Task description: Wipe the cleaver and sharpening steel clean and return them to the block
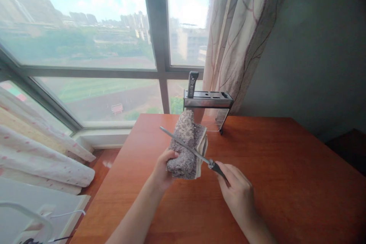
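My left hand (162, 169) grips a folded grey-brown fuzzy towel (183, 164), thumb on top and the other fingers hidden beneath it. Wrapped round a black handle, my right hand (236, 185) holds a honing steel (188, 148). Its thin grey rod slants up to the left across the front of the towel, with the tip sticking out past the towel's left side. Behind the towel, a metal knife block (210, 101) with clear sides stands on the table, and one knife with a dark riveted handle (192, 84) is upright in its left slot.
The brown wooden table (286, 175) spreads under both hands. A large window (94, 45) lies beyond its far left edge. Patterned curtains (228, 34) hang behind the knife block, and cables (68, 213) show at the lower left.
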### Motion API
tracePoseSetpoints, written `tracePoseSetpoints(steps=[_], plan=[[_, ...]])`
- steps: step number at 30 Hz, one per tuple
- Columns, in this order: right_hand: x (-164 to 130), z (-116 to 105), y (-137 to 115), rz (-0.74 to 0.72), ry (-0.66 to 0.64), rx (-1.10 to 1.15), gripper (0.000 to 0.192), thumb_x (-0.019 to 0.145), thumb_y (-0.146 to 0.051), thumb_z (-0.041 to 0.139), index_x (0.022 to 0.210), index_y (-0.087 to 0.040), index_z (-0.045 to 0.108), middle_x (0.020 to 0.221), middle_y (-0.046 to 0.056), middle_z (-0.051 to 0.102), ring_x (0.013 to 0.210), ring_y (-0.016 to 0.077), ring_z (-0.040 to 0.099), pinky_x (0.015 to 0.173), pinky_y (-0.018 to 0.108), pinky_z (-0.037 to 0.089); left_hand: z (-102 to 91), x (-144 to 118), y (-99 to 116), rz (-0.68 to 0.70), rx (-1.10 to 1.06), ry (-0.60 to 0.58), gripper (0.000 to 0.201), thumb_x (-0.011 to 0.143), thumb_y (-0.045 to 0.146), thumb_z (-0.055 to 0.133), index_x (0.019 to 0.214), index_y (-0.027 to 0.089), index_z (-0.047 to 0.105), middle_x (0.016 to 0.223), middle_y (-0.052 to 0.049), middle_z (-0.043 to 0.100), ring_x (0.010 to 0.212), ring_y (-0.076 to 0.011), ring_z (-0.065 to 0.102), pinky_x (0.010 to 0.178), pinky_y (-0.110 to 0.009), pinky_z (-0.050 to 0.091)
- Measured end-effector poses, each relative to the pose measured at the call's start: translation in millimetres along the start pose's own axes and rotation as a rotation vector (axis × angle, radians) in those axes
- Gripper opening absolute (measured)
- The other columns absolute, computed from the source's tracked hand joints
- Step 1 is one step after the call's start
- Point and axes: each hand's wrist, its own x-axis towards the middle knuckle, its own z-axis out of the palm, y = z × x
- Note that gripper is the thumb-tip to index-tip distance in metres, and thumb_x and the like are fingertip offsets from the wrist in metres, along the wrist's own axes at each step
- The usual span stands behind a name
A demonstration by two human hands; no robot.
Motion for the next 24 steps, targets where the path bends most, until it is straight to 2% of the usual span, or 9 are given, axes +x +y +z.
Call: tracePoseSetpoints(steps=[2,4,7,9,13,18,22,24], plan=[[6,3,-12,0.165,-0.16,0.209,0.02,0.093,-0.03,0.053,0.098,-0.018,0.069,0.088,0.007,0.067,0.081,0.0201,0.061,0.072,0.029,0.045,-0.2,0,-6,0.014,0.029,-0.076,0.035,0.055,0.012,0.059,0.09,0.012,0.066,0.068,-0.005,0.07,0.053,-0.018,0.062,0.048,-0.024,0.047],[9,2,-21,0.365,-0.35,0.43,0.029,0.091,-0.041,0.054,0.085,-0.016,0.068,0.071,0.004,0.061,0.065,0.0159,0.056,0.058,0.025,0.041,-1.9,0,-7,0.029,0.047,-0.153,0.043,0.054,0.01,0.06,0.096,0.013,0.066,0.075,-0.006,0.072,0.061,-0.0202,0.065,0.053,-0.025,0.049],[8,-2,-29,0.634,-0.574,0.791,0.047,0.09,-0.055,0.048,0.081,-0.013,0.066,0.049,-0.004,0.045,0.044,0.0092,0.038,0.042,0.022,0.027,-4.6,-1,-5,0.0,0.065,-0.25,0.046,0.056,0.012,0.06,0.102,0.012,0.066,0.082,-0.01,0.073,0.072,-0.0253,0.068,0.06,-0.029,0.051],[8,-4,-30,0.751,-0.642,1.017,0.051,0.089,-0.058,0.047,0.082,-0.011,0.066,0.044,-0.006,0.039,0.039,0.0066,0.03,0.039,0.02,0.019,-5.0,-2,-6,-0.036,0.074,-0.307,0.047,0.057,0.014,0.06,0.104,0.011,0.066,0.086,-0.012,0.073,0.076,-0.0284,0.069,0.062,-0.031,0.052],[10,-1,-29,0.881,-0.639,1.298,0.043,0.086,-0.054,0.056,0.081,-0.012,0.063,0.043,-0.007,0.041,0.034,0.0026,0.02,0.036,0.019,0.013,-3.8,-3,-10,-0.044,0.089,-0.322,0.052,0.055,0.011,0.061,0.107,0.011,0.065,0.089,-0.013,0.074,0.082,-0.0303,0.069,0.068,-0.033,0.053],[8,7,-29,0.928,-0.547,1.332,0.039,0.081,-0.053,0.063,0.078,-0.015,0.057,0.044,-0.008,0.044,0.033,0.0012,0.02,0.035,0.017,0.012,-4.4,-2,-7,0.003,0.037,-0.237,0.057,0.056,0.011,0.06,0.112,0.012,0.063,0.086,-0.011,0.074,0.074,-0.0276,0.069,0.062,-0.031,0.053],[0,7,-24,0.926,-0.566,1.356,0.037,0.086,-0.051,0.059,0.079,-0.015,0.056,0.046,-0.007,0.045,0.034,0.0009,0.019,0.035,0.017,0.011,-7.0,-2,4,0.049,-0.013,-0.136,0.042,0.057,0.012,0.058,0.099,0.009,0.067,0.075,-0.009,0.073,0.057,-0.0229,0.066,0.055,-0.031,0.052],[-3,5,-20,0.912,-0.556,1.324,0.036,0.087,-0.049,0.058,0.081,-0.014,0.058,0.048,-0.007,0.044,0.036,0.0016,0.02,0.036,0.017,0.011,-8.5,-3,10,0.063,-0.064,-0.082,0.033,0.059,0.014,0.057,0.09,0.009,0.068,0.072,-0.009,0.073,0.056,-0.0226,0.066,0.054,-0.032,0.053]])
